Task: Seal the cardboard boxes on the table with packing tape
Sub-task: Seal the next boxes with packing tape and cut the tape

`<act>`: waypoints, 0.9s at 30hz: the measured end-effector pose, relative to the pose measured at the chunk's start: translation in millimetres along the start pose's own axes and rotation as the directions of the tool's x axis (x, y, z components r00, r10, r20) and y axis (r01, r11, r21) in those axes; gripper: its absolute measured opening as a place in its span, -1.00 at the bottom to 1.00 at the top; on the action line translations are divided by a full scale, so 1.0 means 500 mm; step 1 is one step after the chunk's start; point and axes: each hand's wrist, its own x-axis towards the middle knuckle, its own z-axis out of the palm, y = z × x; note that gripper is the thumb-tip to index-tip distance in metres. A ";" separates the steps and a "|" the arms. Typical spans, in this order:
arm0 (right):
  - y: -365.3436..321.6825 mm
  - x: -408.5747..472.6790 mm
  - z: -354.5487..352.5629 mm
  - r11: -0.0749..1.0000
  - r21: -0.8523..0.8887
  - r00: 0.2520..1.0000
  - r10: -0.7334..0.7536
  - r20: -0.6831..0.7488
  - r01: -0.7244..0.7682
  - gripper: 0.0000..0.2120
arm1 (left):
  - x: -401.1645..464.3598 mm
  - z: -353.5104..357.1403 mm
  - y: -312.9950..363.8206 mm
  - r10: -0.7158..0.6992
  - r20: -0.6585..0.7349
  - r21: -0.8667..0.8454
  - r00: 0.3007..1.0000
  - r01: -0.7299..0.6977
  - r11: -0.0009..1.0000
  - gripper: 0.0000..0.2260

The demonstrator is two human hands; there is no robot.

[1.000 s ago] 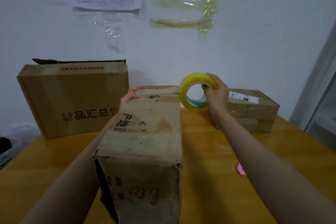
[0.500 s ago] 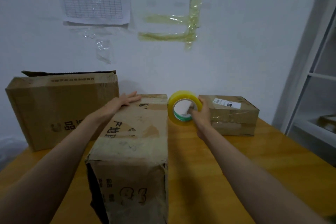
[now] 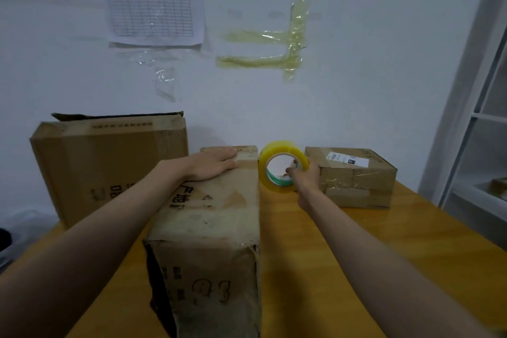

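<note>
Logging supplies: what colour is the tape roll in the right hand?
Translucent yellow tape roll, with a green-and-white inner core; head view.

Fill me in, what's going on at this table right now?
A person is taping up cardboard boxes. The left hand rests flat on the far end of the middle box, holding it down. The right hand grips a yellow tape roll beside that box's far right corner. A large box with a raised flap stands at left; a small box at right already carries tape.

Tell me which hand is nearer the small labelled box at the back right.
Right. The right hand grips the tape roll just beside the small labelled box; the left hand rests flat on the middle box.
</note>
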 end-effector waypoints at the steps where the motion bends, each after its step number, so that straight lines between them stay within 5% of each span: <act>1: 0.005 0.001 0.003 0.999 0.029 1.000 0.019 -0.003 -0.019 -0.62 | -0.002 0.001 -0.001 0.026 -0.012 -0.038 1.000 -0.026 0.999 -0.50; 4: 0.022 -0.015 0.013 0.962 0.233 0.990 0.135 0.031 -0.139 -0.61 | 0.009 0.006 -0.019 -0.040 -0.114 -0.048 0.993 0.035 0.998 -0.53; 7: 0.058 -0.033 0.026 0.848 0.439 0.954 0.250 0.164 -0.297 -0.57 | 0.014 0.006 -0.052 -0.367 -0.208 -0.190 0.907 0.330 0.925 -0.12; 9: 0.087 -0.048 0.037 0.835 0.409 0.921 0.268 0.281 -0.368 -0.56 | -0.001 0.006 -0.070 -0.487 0.016 -0.537 0.873 0.419 0.732 0.00; 10: 0.098 -0.055 0.045 0.849 0.376 0.912 0.261 0.315 -0.372 -0.53 | -0.011 0.010 -0.080 -0.462 0.151 -0.682 0.874 0.431 0.591 -0.09; 12: 0.110 -0.062 0.061 0.882 0.324 0.915 0.233 0.331 -0.342 -0.41 | -0.034 0.018 -0.088 -0.388 0.262 -0.799 0.884 0.424 0.426 -0.29; 16: 0.099 -0.056 0.076 0.901 0.332 0.932 0.172 0.318 -0.279 -0.21 | -0.067 0.039 -0.077 -0.332 0.233 -0.905 0.914 0.329 0.270 -0.52; 21: 0.062 -0.040 0.083 0.949 0.286 0.961 0.051 0.273 -0.132 -0.74 | -0.071 0.061 -0.079 -0.339 0.043 -0.976 0.940 0.113 0.188 -0.58; 23: 0.022 -0.021 0.093 0.976 0.219 0.967 -0.065 0.248 0.009 -0.90 | -0.070 0.094 -0.095 -0.308 0.106 -0.985 0.945 0.142 0.096 -0.58; 27: -0.023 -0.012 0.119 0.971 0.034 0.919 -0.236 0.316 0.238 -0.75 | -0.067 0.212 -0.116 -0.294 0.224 -0.974 0.929 0.222 -0.041 -0.58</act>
